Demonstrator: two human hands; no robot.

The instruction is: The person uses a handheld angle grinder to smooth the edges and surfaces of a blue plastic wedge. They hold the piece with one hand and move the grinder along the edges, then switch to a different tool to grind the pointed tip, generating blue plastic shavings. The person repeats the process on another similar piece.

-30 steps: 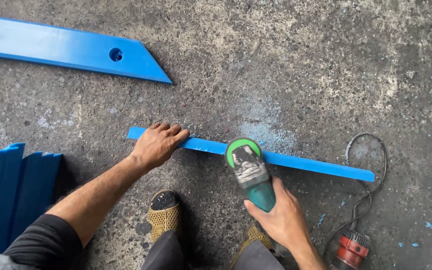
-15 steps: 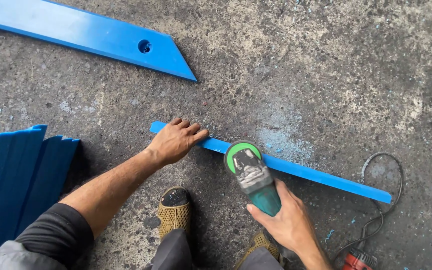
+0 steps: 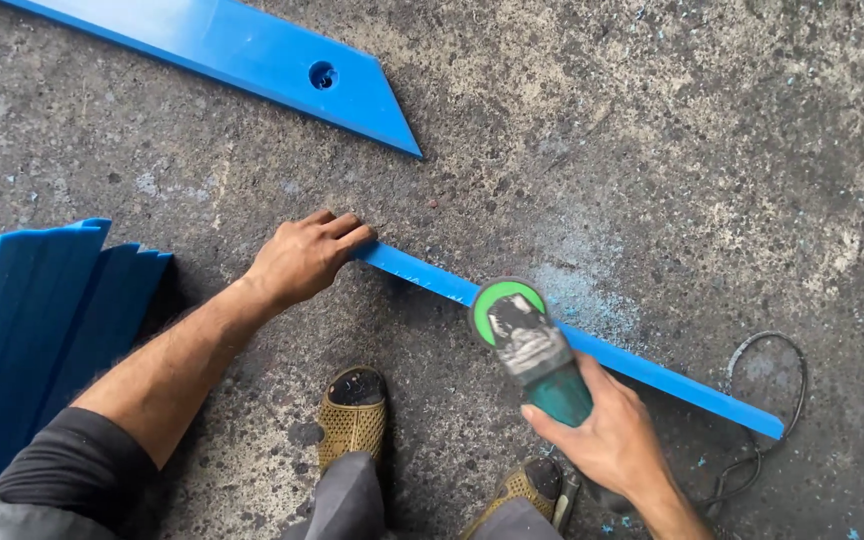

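Your left hand [image 3: 304, 258] lies flat, fingers together, pressing the upper-left end of the narrow blue strip [image 3: 652, 368], which runs diagonally across the concrete floor [image 3: 652, 150] from frame centre to the lower right. Your right hand [image 3: 607, 435] is closed around the teal body of the angle grinder [image 3: 527, 345], whose green disc guard sits over the strip's middle. A wider blue panel [image 3: 252, 60] with a round hole lies at upper left; stacked blue pieces [image 3: 42, 320] fill the left edge. A dark cable [image 3: 777, 400] loops at lower right. Your sandalled feet [image 3: 352, 415] show at bottom centre.
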